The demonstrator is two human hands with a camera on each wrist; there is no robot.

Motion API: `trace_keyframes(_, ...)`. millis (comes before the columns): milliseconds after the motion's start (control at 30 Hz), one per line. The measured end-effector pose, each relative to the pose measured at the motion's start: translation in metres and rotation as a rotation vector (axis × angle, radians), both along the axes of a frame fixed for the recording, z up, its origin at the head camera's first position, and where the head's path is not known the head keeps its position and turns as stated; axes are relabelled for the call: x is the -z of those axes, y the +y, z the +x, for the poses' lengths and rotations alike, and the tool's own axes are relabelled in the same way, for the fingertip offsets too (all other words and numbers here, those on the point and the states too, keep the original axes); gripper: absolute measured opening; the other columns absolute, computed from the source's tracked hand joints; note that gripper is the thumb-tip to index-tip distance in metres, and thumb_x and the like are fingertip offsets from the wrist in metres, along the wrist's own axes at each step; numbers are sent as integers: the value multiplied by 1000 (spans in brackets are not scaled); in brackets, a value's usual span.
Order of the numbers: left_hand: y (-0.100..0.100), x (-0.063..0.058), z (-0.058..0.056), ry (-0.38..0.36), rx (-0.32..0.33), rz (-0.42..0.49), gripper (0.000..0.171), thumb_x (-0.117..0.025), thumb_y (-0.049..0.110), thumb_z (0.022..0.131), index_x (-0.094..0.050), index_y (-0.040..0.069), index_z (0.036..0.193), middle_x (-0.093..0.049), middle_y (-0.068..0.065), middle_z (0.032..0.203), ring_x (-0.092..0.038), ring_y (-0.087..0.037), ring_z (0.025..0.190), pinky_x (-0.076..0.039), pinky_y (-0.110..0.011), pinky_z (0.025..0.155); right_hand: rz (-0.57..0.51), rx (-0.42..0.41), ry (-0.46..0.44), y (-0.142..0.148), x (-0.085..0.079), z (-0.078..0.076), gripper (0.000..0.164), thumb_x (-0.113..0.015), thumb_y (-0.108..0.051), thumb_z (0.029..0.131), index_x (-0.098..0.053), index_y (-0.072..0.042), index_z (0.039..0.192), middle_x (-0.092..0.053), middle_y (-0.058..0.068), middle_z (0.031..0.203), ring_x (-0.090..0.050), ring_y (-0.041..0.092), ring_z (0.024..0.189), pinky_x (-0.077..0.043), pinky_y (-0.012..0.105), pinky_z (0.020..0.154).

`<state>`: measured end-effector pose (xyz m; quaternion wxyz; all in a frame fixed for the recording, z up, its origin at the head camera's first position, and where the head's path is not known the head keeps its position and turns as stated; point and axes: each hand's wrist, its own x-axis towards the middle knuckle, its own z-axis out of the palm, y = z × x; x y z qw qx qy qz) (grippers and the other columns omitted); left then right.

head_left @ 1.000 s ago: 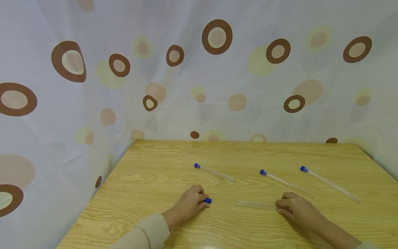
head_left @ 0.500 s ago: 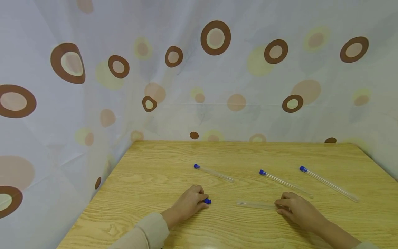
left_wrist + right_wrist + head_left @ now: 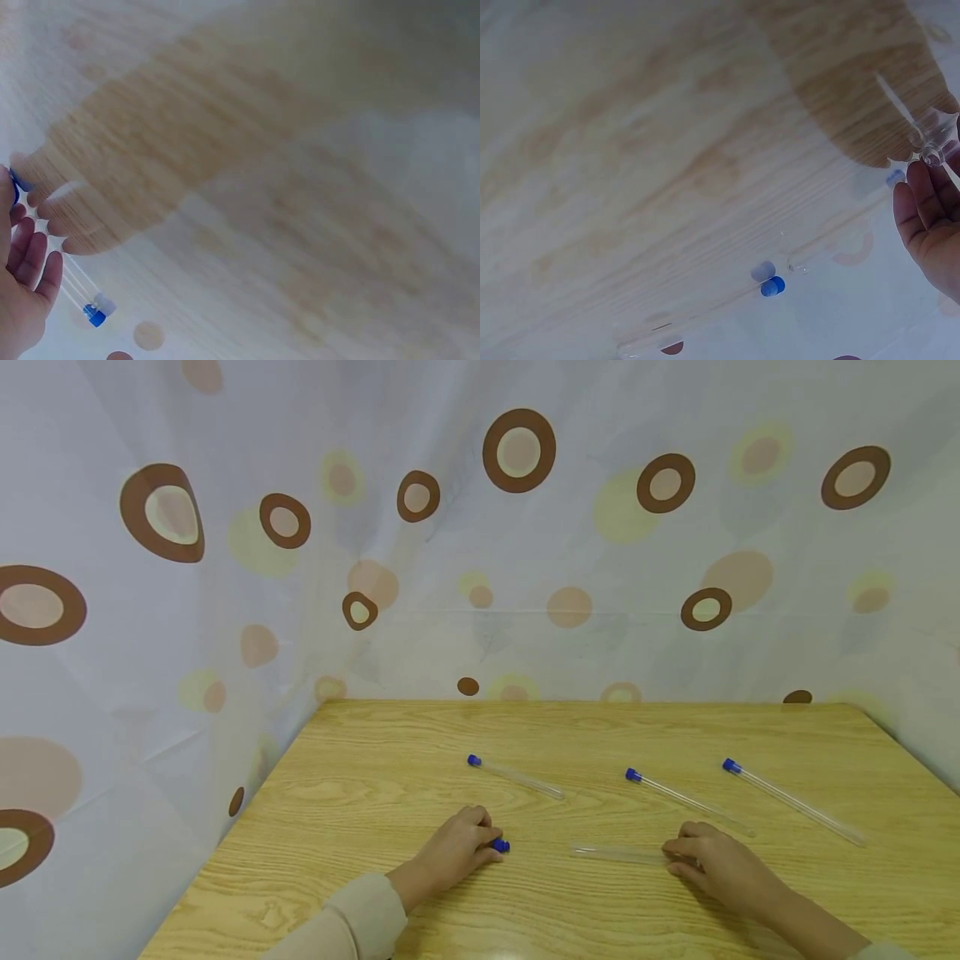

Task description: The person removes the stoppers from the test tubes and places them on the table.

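Note:
My left hand (image 3: 456,853) rests low over the table and pinches a small blue cap (image 3: 502,845) between thumb and fingertips. In the left wrist view, part of the cap (image 3: 15,187) shows at the image's left edge beside the fingers (image 3: 34,259). Farther right, my right hand (image 3: 716,864) holds a clear, uncapped test tube (image 3: 611,853) near its right end. That tube lies almost level, its other end toward the left hand, with a gap between it and the cap. The right wrist view shows the tube's end (image 3: 931,155) at the fingertips; the rest is hidden.
Behind the hands, three clear test tubes with blue caps lie slanted on the wooden table (image 3: 375,735): a left tube (image 3: 521,778), a middle tube (image 3: 690,802) and a right tube (image 3: 798,804). A patterned curtain (image 3: 525,643) borders the back and sides.

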<state>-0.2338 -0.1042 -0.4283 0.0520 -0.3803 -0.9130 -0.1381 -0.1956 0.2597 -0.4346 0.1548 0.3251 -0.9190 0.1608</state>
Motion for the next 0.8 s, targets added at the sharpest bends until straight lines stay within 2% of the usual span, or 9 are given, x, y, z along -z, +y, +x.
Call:
trace_keyframes(333,-1,1,0,-4,7,18,35,-63,25,86,-67,-1,110,-55,-1,93,-48,-7,82,-45,-13,71,0,-11,-8,1,0,0,16,-75,-7,73,-70,0,87,-52,-8,74,-34,-9,62,-36,13,47)
trace_keyframes(533,-2,2,0,12,26,21,37,-64,29,86,-67,0,109,-56,-1,92,-49,-8,82,-46,-14,72,-6,7,-52,1,-2,1,18,-74,-8,74,-70,0,90,-51,-9,75,-33,-9,62,-36,13,48)
trace_keyframes(800,-4,2,1,-4,8,13,39,-64,33,84,-67,2,108,-55,0,93,-45,-4,80,-44,-12,70,-16,10,-63,1,-1,3,18,-74,-9,74,-70,-2,90,-50,-10,75,-31,-9,60,-35,13,47)
